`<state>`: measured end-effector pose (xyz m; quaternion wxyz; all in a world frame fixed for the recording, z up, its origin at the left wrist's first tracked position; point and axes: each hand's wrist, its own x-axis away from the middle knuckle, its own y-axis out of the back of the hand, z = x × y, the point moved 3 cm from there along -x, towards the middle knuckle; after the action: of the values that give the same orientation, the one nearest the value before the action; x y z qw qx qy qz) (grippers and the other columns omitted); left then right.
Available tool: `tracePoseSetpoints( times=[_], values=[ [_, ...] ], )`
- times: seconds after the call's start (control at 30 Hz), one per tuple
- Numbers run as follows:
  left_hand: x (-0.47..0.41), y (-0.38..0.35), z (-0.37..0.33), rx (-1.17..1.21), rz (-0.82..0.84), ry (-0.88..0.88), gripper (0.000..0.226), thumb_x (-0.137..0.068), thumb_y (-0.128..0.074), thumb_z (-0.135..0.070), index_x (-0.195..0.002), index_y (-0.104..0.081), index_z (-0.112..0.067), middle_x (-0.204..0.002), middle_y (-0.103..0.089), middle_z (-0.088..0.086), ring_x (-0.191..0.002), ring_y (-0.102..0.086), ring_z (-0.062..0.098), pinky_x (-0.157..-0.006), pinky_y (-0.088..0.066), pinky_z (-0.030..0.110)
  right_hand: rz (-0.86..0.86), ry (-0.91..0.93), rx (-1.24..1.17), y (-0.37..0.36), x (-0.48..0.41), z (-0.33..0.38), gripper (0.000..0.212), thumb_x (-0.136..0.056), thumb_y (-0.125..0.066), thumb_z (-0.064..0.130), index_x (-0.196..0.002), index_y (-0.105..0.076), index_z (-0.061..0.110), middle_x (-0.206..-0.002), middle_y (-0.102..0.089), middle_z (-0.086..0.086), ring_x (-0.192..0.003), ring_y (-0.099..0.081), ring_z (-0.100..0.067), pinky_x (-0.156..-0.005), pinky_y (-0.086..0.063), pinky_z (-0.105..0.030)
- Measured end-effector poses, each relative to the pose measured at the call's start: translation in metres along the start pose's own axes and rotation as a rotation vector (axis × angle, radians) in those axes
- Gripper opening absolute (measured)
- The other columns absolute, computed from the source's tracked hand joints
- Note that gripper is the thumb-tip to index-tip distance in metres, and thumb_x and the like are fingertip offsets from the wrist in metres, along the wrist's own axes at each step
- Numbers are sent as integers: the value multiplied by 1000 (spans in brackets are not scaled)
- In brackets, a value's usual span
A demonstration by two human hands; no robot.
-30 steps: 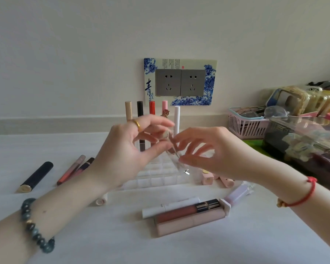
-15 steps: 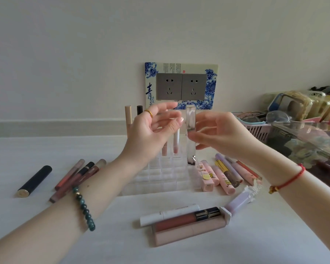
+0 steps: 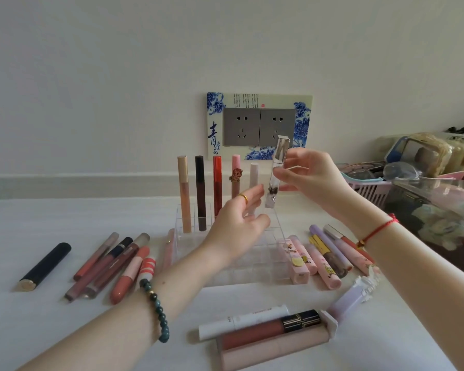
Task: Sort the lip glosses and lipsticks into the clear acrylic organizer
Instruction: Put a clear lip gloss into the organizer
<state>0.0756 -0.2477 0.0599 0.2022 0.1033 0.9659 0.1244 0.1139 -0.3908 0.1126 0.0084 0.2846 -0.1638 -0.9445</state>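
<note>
My right hand pinches a clear, silver-capped lip gloss tube upright above the back right corner of the clear acrylic organizer. My left hand hovers just left of the tube over the organizer, fingers relaxed and holding nothing. Several tubes stand in the organizer's back row: beige, dark brown, red, pink with a unicorn charm and white.
Loose glosses lie left of the organizer, with a black tube farther left. Pink and purple tubes lie at its right. More tubes lie in front. A pink basket and clear boxes crowd the right edge.
The right hand lifted the clear tube from the organizer's front up over its back right corner. The left hand dropped lower and drew away from the tube. The view tilted down.
</note>
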Motion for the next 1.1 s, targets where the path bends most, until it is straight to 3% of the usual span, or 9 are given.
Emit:
tracePoseSetpoints(
  times=[0.13,0.27,0.4,0.57,0.63,0.73,0.83,1.1],
  values=[
    [-2,2,6,-21,32,6,59,-86,-48,-3,-139,-31,-22,-143,-39,-8,-122,-37,-3,-98,-31,14,35,-1,50,-4,-5,-8,19,-80,-66,10,-85,-62,28,-85,-67,-1,-68,-67,-2,-57,-55,-16],
    [-3,1,11,-44,55,12,59,-86,-46,-3,-140,-30,-21,-143,-38,-8,-122,-36,-4,-86,-31,-1,65,-35,84,-7,-3,-21,22,-80,-66,10,-101,-61,16,-90,-65,-4,-72,-66,-7,-61,-57,-19],
    [-2,-2,11,-32,77,14,58,-87,-46,-3,-139,-30,-22,-136,-39,-15,-124,-36,-3,-83,-30,-6,93,-61,83,-10,0,-27,18,-79,-67,8,-93,-61,19,-86,-64,-2,-72,-65,-10,-66,-58,-23],
    [0,-5,11,-12,96,15,59,-86,-45,0,-138,-32,-23,-123,-37,-22,-118,-35,-6,-81,-28,-9,123,-44,137,-13,2,-28,16,-79,-67,7,-86,-62,21,-86,-66,-3,-75,-65,-14,-72,-54,-20],
    [-1,-5,12,-13,94,19,59,-86,-45,1,-138,-32,-22,-124,-38,-20,-119,-36,-4,-81,-29,-9,135,-39,149,-14,3,-28,16,-79,-67,7,-88,-63,21,-90,-68,-8,-78,-66,-16,-76,-54,-23],
    [-1,-5,13,-24,89,24,59,-86,-44,2,-139,-32,-21,-130,-40,-15,-122,-36,-2,-83,-30,-7,118,-62,138,-16,2,-30,19,-79,-66,5,-98,-63,5,-98,-67,-19,-83,-65,-24,-83,-55,-34],
    [-1,-4,13,-45,93,21,59,-86,-44,1,-140,-30,-21,-140,-39,-8,-121,-35,-3,-82,-29,-7,130,-71,149,-16,2,-32,26,-79,-66,5,-105,-62,2,-99,-67,-20,-85,-66,-26,-86,-54,-38],
    [-2,-2,13,-48,81,13,57,-88,-46,-1,-140,-29,-17,-144,-38,-4,-121,-36,-2,-81,-29,-7,124,-91,184,-13,0,-36,42,-76,-71,10,-115,-57,7,-87,-68,-1,-78,-65,-12,-74,-52,-15]
  ],
)
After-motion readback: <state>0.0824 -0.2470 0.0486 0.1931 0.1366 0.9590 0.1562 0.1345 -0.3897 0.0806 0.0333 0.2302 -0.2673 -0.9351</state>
